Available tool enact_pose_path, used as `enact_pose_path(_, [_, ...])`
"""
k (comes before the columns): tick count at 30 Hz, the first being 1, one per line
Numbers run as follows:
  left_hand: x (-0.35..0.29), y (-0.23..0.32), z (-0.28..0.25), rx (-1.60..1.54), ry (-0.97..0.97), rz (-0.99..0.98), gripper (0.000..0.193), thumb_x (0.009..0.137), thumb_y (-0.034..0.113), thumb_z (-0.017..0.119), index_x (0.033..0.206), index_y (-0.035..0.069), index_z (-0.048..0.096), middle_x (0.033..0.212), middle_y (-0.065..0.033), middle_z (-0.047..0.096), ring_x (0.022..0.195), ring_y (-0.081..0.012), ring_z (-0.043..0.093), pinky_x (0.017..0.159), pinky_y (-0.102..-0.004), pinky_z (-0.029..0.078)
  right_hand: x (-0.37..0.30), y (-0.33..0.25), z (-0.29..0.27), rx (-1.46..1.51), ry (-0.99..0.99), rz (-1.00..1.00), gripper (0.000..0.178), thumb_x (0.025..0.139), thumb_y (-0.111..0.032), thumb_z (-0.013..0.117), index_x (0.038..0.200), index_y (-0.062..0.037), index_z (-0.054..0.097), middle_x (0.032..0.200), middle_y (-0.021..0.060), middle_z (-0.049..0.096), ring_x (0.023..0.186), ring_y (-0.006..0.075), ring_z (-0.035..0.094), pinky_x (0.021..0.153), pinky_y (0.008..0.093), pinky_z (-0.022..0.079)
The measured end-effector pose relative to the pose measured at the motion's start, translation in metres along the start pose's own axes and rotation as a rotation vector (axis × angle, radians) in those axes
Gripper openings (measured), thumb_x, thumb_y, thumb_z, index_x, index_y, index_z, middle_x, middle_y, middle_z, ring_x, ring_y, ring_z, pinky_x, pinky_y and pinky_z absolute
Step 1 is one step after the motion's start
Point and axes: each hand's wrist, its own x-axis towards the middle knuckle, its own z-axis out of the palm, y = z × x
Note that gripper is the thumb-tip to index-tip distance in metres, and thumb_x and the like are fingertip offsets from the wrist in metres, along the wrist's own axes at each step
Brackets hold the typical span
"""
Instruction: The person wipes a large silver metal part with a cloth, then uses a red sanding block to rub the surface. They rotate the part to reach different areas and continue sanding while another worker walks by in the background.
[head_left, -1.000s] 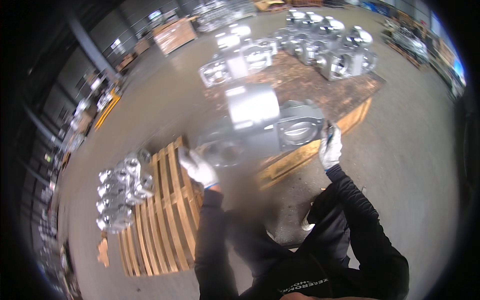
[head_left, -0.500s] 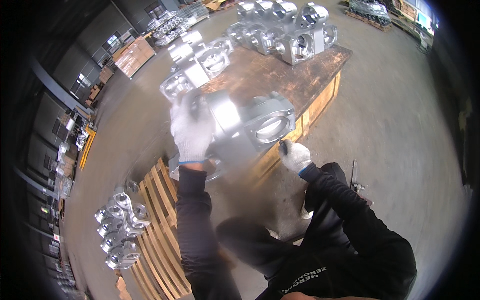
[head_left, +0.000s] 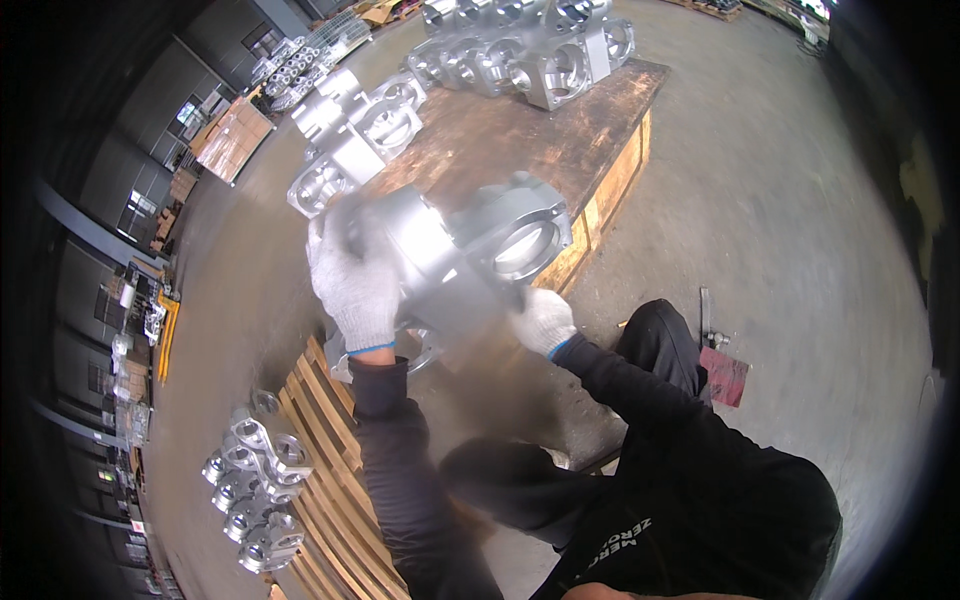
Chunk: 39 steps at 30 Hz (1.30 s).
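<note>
One large silver-grey metal casting with round bores [head_left: 450,265] between both hands, near the close edge of a brown wooden-topped bench [head_left: 560,145], any support beneath lost in blur; left hand in a white knit glove with blue cuff edging [head_left: 355,278] against the casting's left side, fingers smeared, so cannot tell whether clasped or merely resting; right hand, gloved alike [head_left: 545,322], at the casting's lower right, fingertips hidden, grip likewise impossible to judge.

Seemingly partway through handling this single casting, judging by both hands at it; similar bright silver castings [head_left: 525,50] grouped at the bench's far end, plus a multi-bored silver piece [head_left: 350,140] by its left edge, both well apart from the hands; smaller-looking silver castings [head_left: 255,500] along the left side of a slatted pale wooden pallet [head_left: 330,470], also untouched; cannot tell which lots count as done and which as left.

White slanted lettering [head_left: 622,548] on black clothing [head_left: 720,510], left uncopied; no label legible on any casting; wrapped brown carton stack [head_left: 232,138] too distant for reading print.
</note>
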Motion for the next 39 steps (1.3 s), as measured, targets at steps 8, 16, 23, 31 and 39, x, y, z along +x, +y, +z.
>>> enact_pose_path(8, [0.000, -0.001, -0.001, -0.001, 0.008, 0.061, 0.021, 0.101, 0.013, 0.065, 0.120, 0.007, 0.074, 0.116, -0.0141, 0.068, 0.110, -0.0333, 0.066, 0.097, -0.0421, 0.051, 0.025, -0.043, -0.033, 0.077, -0.104, -0.199, 0.031, 0.094, -0.026, 0.060, 0.105, -0.0029, 0.076, 0.102, 0.0275, 0.074, 0.098, 0.0451, 0.072, 0.088, 0.0539, 0.056])
enact_pose_path(16, [0.002, -0.010, -0.007, -0.016, -0.041, 0.128, 0.022, 0.104, 0.012, 0.063, 0.122, 0.004, 0.073, 0.111, -0.0152, 0.067, 0.104, -0.0312, 0.067, 0.094, -0.0405, 0.052, 0.045, -0.017, -0.149, 0.277, -0.093, -0.215, 0.036, 0.099, -0.033, 0.061, 0.116, -0.0053, 0.077, 0.097, 0.0182, 0.074, 0.087, 0.0325, 0.071, 0.080, 0.0431, 0.057])
enact_pose_path(23, [0.001, -0.006, -0.003, -0.021, -0.029, 0.105, 0.020, 0.104, 0.010, 0.063, 0.119, 0.001, 0.073, 0.109, -0.0156, 0.068, 0.103, -0.0300, 0.068, 0.093, -0.0402, 0.052, 0.035, 0.068, -0.084, 0.128, 0.173, -0.013, 0.037, 0.104, -0.037, 0.065, 0.111, -0.0024, 0.076, 0.084, 0.0285, 0.068, 0.081, 0.0415, 0.074, 0.072, 0.0440, 0.056])
enact_pose_path(31, [0.004, -0.004, -0.003, 0.047, -0.044, 0.112, 0.026, 0.106, 0.016, 0.060, 0.122, -0.001, 0.071, 0.117, -0.0179, 0.069, 0.111, -0.0341, 0.068, 0.099, -0.0435, 0.051, -0.006, 0.046, 0.011, 0.234, 0.032, -0.018, 0.039, 0.097, -0.024, 0.069, 0.130, -0.0031, 0.070, 0.109, 0.0279, 0.074, 0.107, 0.0430, 0.072, 0.090, 0.0485, 0.058])
enact_pose_path(39, [-0.010, 0.015, 0.000, 0.360, -0.028, 0.079, 0.046, 0.105, 0.031, 0.063, 0.137, -0.002, 0.062, 0.135, -0.0233, 0.062, 0.125, -0.0442, 0.060, 0.103, -0.0518, 0.050, 0.040, 0.047, -0.067, 0.425, 0.601, -0.059, 0.036, 0.105, -0.033, 0.068, 0.128, -0.0053, 0.064, 0.100, 0.0179, 0.074, 0.089, 0.0284, 0.073, 0.084, 0.0381, 0.057])
